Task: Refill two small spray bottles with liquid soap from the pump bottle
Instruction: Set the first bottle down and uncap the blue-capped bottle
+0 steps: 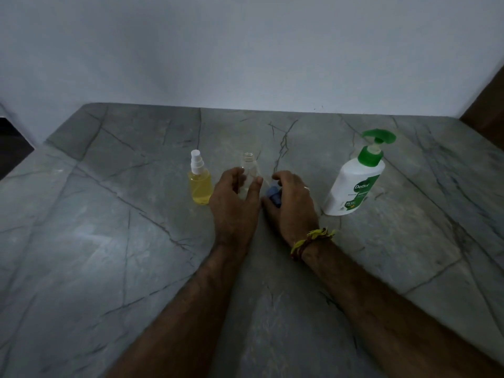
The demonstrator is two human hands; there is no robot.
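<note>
A small spray bottle [201, 184] holding yellow liquid, white sprayer on, stands left of centre on the grey stone counter [109, 214]. Beside it stands an empty clear bottle [250, 167] with no cap. My left hand [234, 205] curls around this clear bottle, fingers apart, thumb and fingers at its sides; I cannot tell if they touch it. My right hand [291, 205] rests on the counter just to its right, closed over a blue spray cap [273, 195]. The white pump bottle [351, 184] with a green pump stands to the right.
A pale wall runs behind the counter. A dark wooden edge [488, 105] shows at the far right, and the counter drops off at the left into a dark gap [13, 151]. A yellow thread band [311, 238] circles my right wrist.
</note>
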